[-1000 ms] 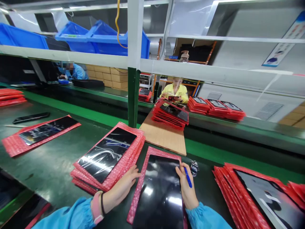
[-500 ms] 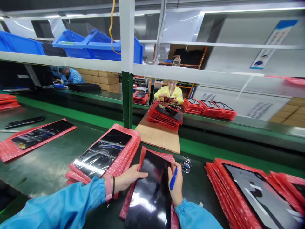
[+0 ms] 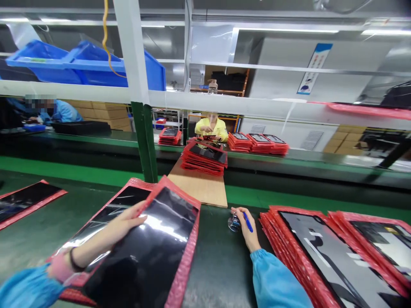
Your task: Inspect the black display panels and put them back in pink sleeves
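Note:
My left hand [image 3: 123,224] grips the left edge of a glossy black screen panel [image 3: 160,244], its thumb lying on the face. Under the panel is a red bubble-wrap sheet [image 3: 182,273], and both are tilted over a stack of similar panels on the left, whose top screen [image 3: 130,197] is partly covered. My right hand [image 3: 247,229] is closed around a blue pen [image 3: 248,222]. Its fingertips are at a small shiny metal-and-clear object [image 3: 234,223] on the dark green table; whether they grip it I cannot tell.
To the right stand stacks of red-wrapped panels [image 3: 316,244]. A wooden board [image 3: 205,188] bridges to the far bench, with a red-wrapped stack [image 3: 204,158] on it. A green post [image 3: 144,143] rises ahead. Beyond sits a person in yellow [image 3: 212,126].
My left hand has carried the panel and its red sheet leftward, over the left stack. My right hand has left the panel and moved to the small shiny object. The view has turned right.

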The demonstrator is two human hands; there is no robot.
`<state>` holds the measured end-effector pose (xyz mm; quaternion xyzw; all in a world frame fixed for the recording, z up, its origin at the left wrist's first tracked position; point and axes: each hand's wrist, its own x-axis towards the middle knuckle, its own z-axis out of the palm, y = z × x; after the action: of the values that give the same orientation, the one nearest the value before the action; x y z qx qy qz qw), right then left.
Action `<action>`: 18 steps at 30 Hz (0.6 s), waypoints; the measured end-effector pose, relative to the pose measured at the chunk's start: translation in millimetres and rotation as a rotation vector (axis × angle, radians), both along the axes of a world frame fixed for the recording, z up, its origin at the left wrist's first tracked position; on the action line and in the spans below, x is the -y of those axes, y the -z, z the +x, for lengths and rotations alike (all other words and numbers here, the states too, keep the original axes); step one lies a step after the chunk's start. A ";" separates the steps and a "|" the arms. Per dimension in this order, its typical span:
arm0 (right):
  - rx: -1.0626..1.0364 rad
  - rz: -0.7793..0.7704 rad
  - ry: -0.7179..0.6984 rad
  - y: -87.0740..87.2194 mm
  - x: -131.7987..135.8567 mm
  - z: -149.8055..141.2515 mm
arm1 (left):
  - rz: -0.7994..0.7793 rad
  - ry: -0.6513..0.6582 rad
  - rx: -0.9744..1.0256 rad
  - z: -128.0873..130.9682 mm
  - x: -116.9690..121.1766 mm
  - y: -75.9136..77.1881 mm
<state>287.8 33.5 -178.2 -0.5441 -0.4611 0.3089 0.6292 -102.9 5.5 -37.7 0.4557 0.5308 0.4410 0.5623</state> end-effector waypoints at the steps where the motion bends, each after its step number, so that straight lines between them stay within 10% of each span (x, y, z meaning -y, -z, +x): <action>1: -0.003 -0.011 -0.012 1.4 -0.6 -0.3 | -0.012 0.017 -0.053 -12.0 -3.8 -5.4; 9: -0.015 -0.015 0.026 6.8 -7.5 0.8 | -0.008 -0.123 -0.171 -104.7 -26.1 23.1; 18: -0.007 0.084 0.115 0.3 -38.9 13.8 | 0.038 -0.188 -0.149 -115.7 -27.5 51.6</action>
<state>301.6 72.4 -178.5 -0.5418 -0.4394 0.2546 0.6697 -218.6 33.0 -89.3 0.4461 0.6031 0.4664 0.4688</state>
